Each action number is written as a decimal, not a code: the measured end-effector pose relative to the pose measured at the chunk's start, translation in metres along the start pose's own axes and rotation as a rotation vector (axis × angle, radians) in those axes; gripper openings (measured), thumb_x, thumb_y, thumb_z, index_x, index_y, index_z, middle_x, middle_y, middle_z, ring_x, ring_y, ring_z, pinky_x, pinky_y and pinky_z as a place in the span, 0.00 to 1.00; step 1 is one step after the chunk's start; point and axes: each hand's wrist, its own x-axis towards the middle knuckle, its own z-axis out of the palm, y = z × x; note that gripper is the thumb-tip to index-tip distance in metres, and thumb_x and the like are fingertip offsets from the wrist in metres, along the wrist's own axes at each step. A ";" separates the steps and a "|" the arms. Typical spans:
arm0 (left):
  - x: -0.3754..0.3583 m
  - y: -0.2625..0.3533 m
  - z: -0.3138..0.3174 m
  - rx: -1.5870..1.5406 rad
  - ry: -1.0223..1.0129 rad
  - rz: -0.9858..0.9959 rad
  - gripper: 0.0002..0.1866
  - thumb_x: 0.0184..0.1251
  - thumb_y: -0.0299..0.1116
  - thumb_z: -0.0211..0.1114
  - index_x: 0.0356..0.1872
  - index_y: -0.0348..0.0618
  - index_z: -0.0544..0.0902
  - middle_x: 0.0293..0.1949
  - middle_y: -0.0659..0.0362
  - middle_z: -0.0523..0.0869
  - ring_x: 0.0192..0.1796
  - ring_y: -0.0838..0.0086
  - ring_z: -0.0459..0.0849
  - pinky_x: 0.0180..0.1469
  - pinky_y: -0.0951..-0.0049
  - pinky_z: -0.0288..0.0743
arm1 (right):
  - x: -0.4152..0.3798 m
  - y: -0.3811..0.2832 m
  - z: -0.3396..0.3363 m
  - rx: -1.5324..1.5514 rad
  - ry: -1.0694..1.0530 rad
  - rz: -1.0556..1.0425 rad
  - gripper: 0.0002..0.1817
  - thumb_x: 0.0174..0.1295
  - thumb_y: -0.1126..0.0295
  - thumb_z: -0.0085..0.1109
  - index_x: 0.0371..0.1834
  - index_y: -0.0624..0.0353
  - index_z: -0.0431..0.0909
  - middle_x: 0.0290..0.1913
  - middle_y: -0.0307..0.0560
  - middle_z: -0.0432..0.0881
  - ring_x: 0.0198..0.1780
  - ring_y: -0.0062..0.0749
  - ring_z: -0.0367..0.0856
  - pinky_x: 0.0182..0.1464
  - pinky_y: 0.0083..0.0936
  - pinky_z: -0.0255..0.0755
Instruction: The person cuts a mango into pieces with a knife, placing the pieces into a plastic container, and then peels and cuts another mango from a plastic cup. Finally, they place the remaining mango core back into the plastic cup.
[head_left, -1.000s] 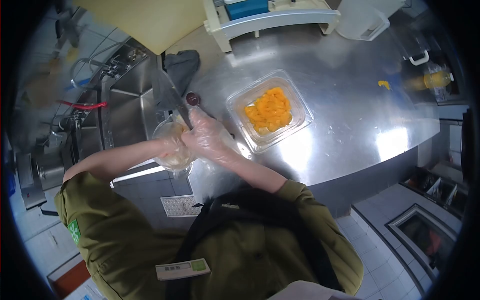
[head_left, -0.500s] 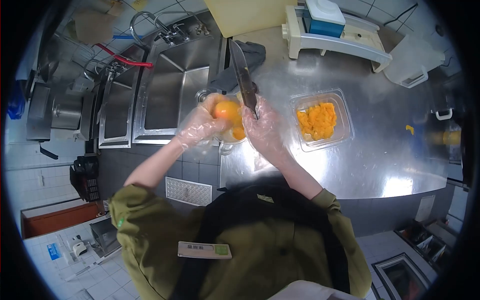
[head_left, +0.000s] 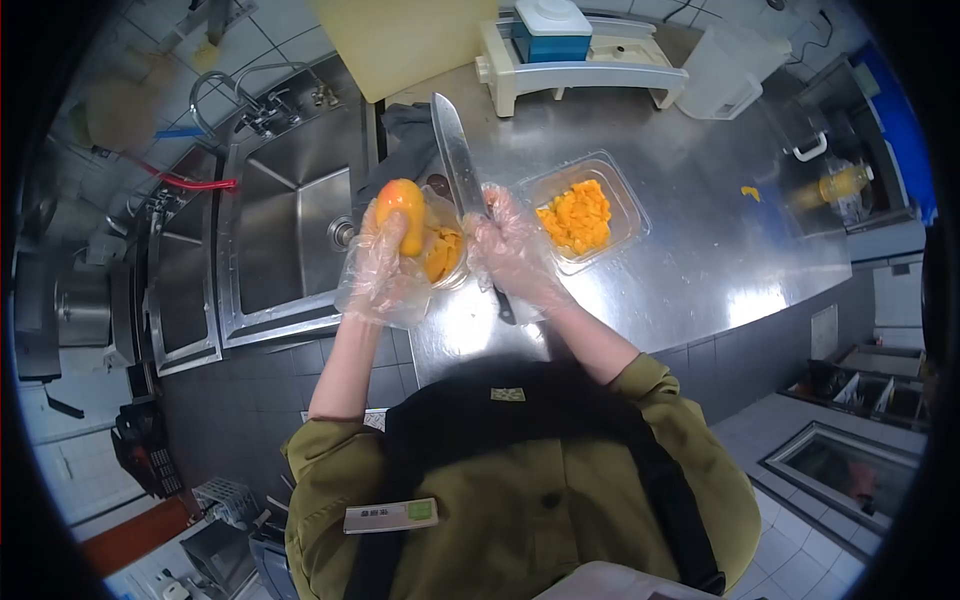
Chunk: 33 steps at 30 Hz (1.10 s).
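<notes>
Sink (head_left: 290, 230), far left. Left hand (head_left: 385, 270), gloved: fingers now wrapped around mango (head_left: 402, 212), raised higher than before. Right hand (head_left: 510, 250), gloved: fingers closed on knife (head_left: 458, 160), blade pointing far. Tub of mango pieces (head_left: 580, 213) on surface (head_left: 700, 230), right.

Left hand (head_left: 385, 270) now lifted clear of the round bowl (head_left: 440, 255), mango (head_left: 402, 213) raised upright in its fingers, right hand (head_left: 510, 250) drawn apart from it, knife (head_left: 458, 160) blade pointing up and away
</notes>
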 end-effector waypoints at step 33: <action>-0.005 0.026 0.006 0.507 -0.295 0.227 0.29 0.43 0.27 0.74 0.50 0.40 0.72 0.42 0.60 0.78 0.46 0.78 0.77 0.50 0.76 0.72 | -0.004 -0.025 -0.002 -0.492 -0.052 -0.667 0.17 0.59 0.81 0.49 0.52 0.65 0.72 0.39 0.53 0.80 0.39 0.30 0.80 0.39 0.22 0.72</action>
